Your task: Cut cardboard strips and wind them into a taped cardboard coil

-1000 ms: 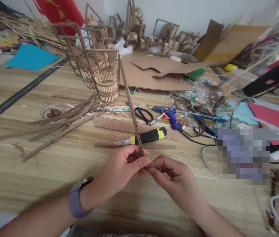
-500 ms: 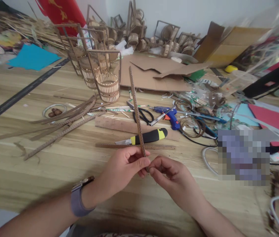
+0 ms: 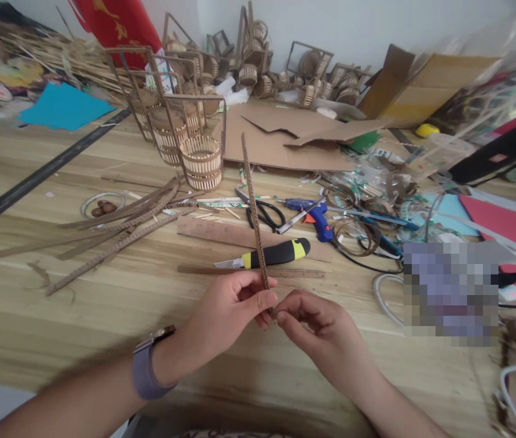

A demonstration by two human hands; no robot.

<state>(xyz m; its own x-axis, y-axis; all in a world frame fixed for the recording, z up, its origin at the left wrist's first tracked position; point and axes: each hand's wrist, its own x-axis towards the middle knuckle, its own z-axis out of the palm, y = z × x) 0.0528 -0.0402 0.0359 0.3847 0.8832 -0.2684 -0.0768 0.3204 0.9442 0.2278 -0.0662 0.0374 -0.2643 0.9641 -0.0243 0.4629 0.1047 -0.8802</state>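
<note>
A narrow corrugated cardboard strip [image 3: 254,213] points up and away from me, its lower end between my hands. My left hand [image 3: 235,304] pinches it near that end, thumb on top. At the very tip, my right hand [image 3: 315,322] has thumb and forefinger pressed together; whether they grip the strip or a small bit at its edge is too fine to make out. Just beyond lies a yellow and black utility knife [image 3: 280,252], blade out to the left, partly crossed by the strip. Flat cardboard strips [image 3: 203,234] rest around the knife.
Scissors [image 3: 269,214] and a blue glue gun [image 3: 310,213] lie past the knife. Small slatted buckets with tall handles [image 3: 201,164] stand farther back. Loose cardboard strips [image 3: 121,240] and a ring of brown beads [image 3: 103,208] are at left, cardboard sheets [image 3: 285,149] behind, a pixelated patch at right.
The strip's far end has dipped very slightly. Both hands keep nearly the same place and grip.
</note>
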